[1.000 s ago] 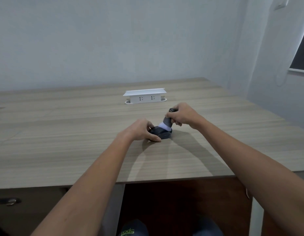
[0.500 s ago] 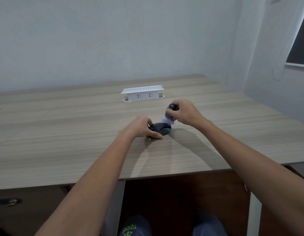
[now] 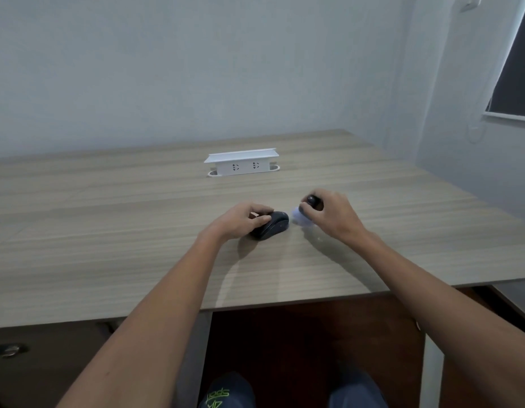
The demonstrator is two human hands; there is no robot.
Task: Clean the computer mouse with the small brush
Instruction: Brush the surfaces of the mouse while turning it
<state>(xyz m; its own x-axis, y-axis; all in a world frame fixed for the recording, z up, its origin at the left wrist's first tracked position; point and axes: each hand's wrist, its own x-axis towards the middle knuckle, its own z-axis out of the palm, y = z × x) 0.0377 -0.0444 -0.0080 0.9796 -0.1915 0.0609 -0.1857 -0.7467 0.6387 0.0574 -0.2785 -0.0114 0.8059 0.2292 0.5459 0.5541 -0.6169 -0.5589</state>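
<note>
The computer mouse (image 3: 270, 229) is lying on the wooden desk (image 3: 108, 231), and we are pinning its near left side with our left hand (image 3: 243, 220), fingers curled over it. Just to its right, apart from it, our right hand (image 3: 329, 214) is gripping the small brush (image 3: 310, 204), whose pale bristles are blurring. A white socket box (image 3: 242, 164) is sitting farther back.

Office: wood-grain desk (image 3: 108, 231) with pop-up socket box (image 3: 242, 165).
</note>
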